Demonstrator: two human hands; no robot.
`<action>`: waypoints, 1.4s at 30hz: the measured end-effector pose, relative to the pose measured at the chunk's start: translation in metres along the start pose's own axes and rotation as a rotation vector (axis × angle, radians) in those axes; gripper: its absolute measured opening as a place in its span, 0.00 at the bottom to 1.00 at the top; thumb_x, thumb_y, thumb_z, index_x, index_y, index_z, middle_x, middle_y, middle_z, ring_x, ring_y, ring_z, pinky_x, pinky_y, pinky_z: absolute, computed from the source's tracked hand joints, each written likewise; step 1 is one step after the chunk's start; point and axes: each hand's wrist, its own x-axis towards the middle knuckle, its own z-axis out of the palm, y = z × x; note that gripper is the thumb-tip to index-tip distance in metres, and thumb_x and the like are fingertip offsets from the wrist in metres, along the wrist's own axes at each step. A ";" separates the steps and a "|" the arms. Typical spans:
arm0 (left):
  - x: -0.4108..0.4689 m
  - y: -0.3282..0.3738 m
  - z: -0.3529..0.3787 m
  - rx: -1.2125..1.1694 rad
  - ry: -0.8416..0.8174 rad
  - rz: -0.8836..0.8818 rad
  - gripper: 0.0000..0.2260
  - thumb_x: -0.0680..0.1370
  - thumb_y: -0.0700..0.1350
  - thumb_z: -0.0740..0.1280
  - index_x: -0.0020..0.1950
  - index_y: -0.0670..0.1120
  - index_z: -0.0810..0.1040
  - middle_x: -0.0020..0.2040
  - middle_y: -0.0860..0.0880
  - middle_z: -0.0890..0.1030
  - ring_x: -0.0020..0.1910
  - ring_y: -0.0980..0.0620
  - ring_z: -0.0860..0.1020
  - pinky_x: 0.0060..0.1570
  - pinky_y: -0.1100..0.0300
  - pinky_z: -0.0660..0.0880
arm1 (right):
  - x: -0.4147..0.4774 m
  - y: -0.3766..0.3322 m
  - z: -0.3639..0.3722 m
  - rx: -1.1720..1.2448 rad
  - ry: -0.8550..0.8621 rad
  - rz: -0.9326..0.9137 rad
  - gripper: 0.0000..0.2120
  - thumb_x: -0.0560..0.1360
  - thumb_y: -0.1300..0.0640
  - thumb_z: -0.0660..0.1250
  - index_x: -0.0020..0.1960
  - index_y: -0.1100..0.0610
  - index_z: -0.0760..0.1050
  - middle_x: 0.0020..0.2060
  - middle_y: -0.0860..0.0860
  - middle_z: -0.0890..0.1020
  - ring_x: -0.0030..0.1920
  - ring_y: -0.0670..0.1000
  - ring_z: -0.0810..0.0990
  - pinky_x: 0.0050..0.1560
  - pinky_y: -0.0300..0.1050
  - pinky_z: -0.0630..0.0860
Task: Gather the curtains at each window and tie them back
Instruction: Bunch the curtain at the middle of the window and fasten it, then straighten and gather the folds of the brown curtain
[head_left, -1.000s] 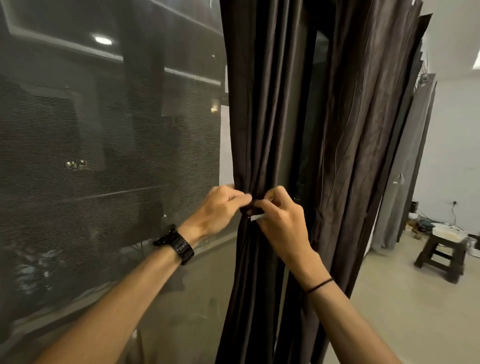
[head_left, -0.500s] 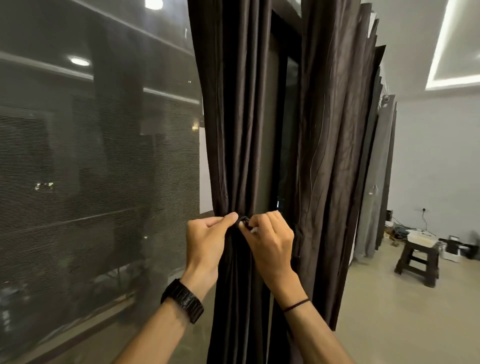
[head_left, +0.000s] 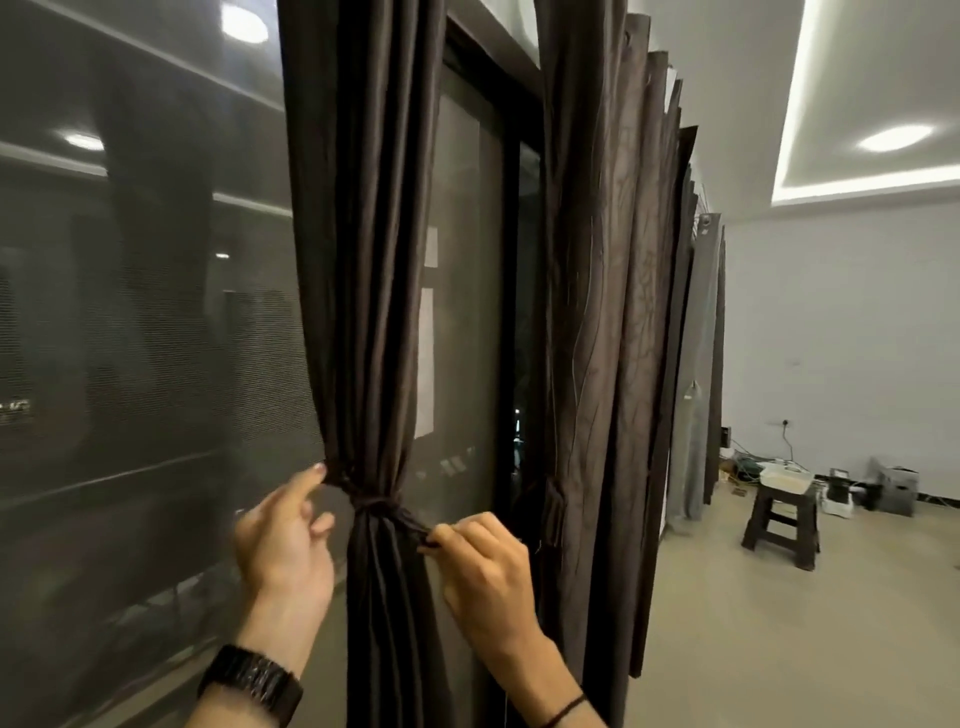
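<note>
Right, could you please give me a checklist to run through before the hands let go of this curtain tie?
1. The tie is wrapped round the gathered curtain: ok.
2. The right hand has a pinch grip on the tie's loose end: ok.
3. The left hand touches the curtain beside the tie: ok.
4. Knot finished and tight: cannot tell.
5. Folds at the back caught in the tie: cannot tell.

A chunky black link-strap wristwatch (head_left: 254, 682) is circling the left hand's (head_left: 283, 540) wrist; right of it, a thin black cord bracelet (head_left: 567, 710) is showing.
</note>
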 end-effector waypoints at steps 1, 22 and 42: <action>0.000 -0.001 -0.001 -0.025 0.027 0.019 0.17 0.75 0.31 0.72 0.32 0.46 0.73 0.30 0.52 0.72 0.27 0.60 0.70 0.23 0.67 0.63 | 0.005 -0.002 0.003 0.024 -0.005 0.017 0.06 0.81 0.56 0.70 0.45 0.56 0.79 0.38 0.47 0.78 0.39 0.50 0.76 0.36 0.47 0.76; -0.087 -0.122 0.209 1.191 -0.574 1.372 0.29 0.76 0.57 0.65 0.75 0.46 0.72 0.76 0.44 0.72 0.74 0.43 0.69 0.70 0.51 0.70 | 0.127 0.230 -0.138 -0.271 -0.020 0.027 0.19 0.82 0.48 0.60 0.69 0.53 0.78 0.70 0.49 0.78 0.73 0.51 0.73 0.66 0.50 0.75; 0.054 -0.161 0.459 1.625 -0.425 1.492 0.33 0.80 0.66 0.59 0.83 0.64 0.52 0.83 0.38 0.55 0.72 0.33 0.68 0.60 0.39 0.76 | 0.293 0.413 -0.093 -0.352 -0.109 0.080 0.25 0.85 0.48 0.56 0.80 0.51 0.59 0.78 0.56 0.66 0.71 0.61 0.73 0.62 0.61 0.76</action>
